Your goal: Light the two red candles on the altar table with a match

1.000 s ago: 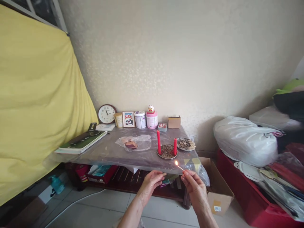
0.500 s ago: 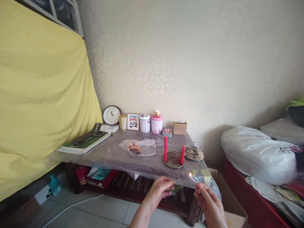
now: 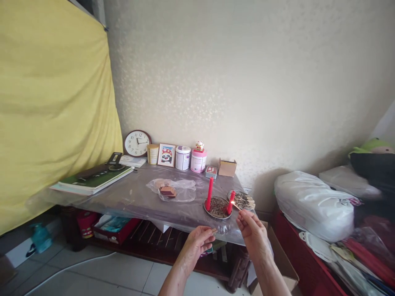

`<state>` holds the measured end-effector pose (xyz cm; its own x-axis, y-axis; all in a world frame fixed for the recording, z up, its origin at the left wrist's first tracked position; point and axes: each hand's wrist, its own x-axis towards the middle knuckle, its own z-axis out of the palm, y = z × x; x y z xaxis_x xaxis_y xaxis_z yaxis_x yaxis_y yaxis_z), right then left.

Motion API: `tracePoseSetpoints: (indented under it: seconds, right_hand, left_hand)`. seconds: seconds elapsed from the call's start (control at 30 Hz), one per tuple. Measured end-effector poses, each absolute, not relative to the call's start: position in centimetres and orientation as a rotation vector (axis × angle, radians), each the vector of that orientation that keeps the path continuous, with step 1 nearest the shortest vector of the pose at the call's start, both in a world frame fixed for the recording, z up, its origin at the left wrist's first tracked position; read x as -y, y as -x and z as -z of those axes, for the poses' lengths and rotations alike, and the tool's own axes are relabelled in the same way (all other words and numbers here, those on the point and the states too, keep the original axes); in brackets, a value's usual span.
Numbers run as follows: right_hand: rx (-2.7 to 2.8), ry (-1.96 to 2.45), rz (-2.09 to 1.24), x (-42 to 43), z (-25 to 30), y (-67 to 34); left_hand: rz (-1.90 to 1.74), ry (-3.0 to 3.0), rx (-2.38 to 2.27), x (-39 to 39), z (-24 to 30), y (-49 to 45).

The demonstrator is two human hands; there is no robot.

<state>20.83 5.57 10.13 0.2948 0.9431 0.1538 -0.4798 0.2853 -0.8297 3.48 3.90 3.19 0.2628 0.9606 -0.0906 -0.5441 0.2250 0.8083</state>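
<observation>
My right hand [image 3: 251, 230] pinches a burning match [image 3: 237, 206] and holds its flame right beside the top of the short red candle [image 3: 229, 203]. That candle and a taller red candle [image 3: 210, 193] stand in a round metal dish [image 3: 217, 207] of dark grains on the low table [image 3: 138, 197]. My left hand [image 3: 199, 240] hovers at the table's front edge, fingers curled round a small matchbox [image 3: 212, 230]. A second dish [image 3: 242, 199] holds several spent matches just behind the flame.
A clock [image 3: 137, 143], tins [image 3: 182, 157], a small picture frame [image 3: 166, 154] and a cardboard box [image 3: 226, 167] line the wall. A plastic bag [image 3: 173, 190] and books [image 3: 91, 181] lie on the table. A yellow cloth [image 3: 46, 111] hangs left; bagged bundles [image 3: 314, 203] sit right.
My right hand has risen and carried the lit match forward from the table's front edge to the short candle. The left hand has stayed near the edge.
</observation>
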Motion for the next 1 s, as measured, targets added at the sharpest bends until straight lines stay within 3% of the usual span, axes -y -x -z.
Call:
tracePoseSetpoints:
  seconds: [0.33, 0.67, 1.0]
  right_hand:
    - [0.845, 0.733, -1.081, -8.3, -14.1, -17.9]
    - [1.198, 0.952, -0.614, -10.4, -15.2, -16.1]
    - [1.284, 1.042, -0.459, -12.1, -15.2, -15.8]
  left_hand:
    - [-1.173, -0.733, -0.666, -4.1, -3.0, -3.8]
    - [-1.179, -0.731, -0.645, -3.9, -3.2, -3.8]
    - [-1.176, -0.722, -0.631, -3.9, -3.4, -3.8]
